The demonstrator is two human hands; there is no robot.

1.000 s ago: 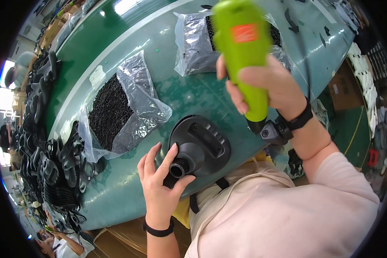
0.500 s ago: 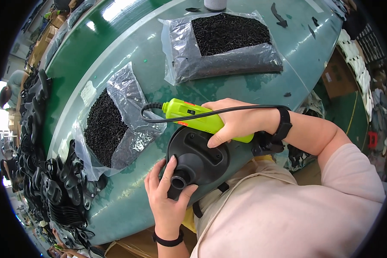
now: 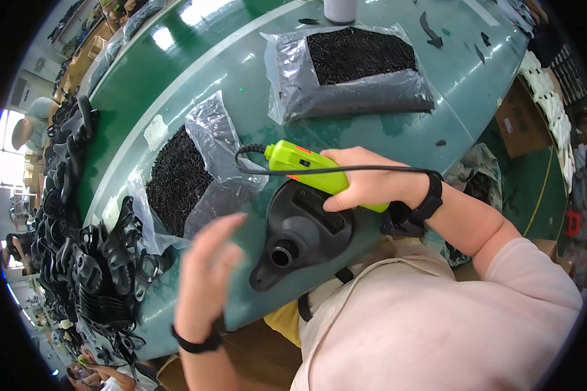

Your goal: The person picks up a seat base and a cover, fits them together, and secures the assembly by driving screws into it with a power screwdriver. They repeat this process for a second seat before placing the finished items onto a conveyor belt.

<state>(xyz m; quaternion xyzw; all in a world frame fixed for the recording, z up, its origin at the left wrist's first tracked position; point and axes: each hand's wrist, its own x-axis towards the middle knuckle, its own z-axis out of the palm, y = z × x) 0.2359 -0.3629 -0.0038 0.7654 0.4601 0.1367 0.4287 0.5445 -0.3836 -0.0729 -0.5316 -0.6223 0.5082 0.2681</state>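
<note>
My right hand (image 3: pixel 372 174) is wrapped round a lime-green electric screwdriver (image 3: pixel 300 166) with a black cord (image 3: pixel 365 169) running from its end back across my wrist. Beneath the tool lies a black moulded plastic part (image 3: pixel 298 244), with a broad rounded end, a slot-shaped recess, a short round tube and a narrow tip. My left hand (image 3: pixel 205 270) is blurred and raised to the left of the part, apart from it. Its fingers look stretched out, with nothing in them. The screwdriver's working end is hidden by my right hand.
Open clear bags of small black pieces lie on the green table, one at left (image 3: pixel 176 182) and one at the back (image 3: pixel 362 58). Black plastic parts (image 3: pixel 91 274) are heaped along the left side. A white container (image 3: pixel 340 10) stands at the far edge.
My left hand has let go of the black plastic part and moved left. The part's narrow tip now shows. My right hand still holds the screwdriver over it. The view has shifted slightly.
</note>
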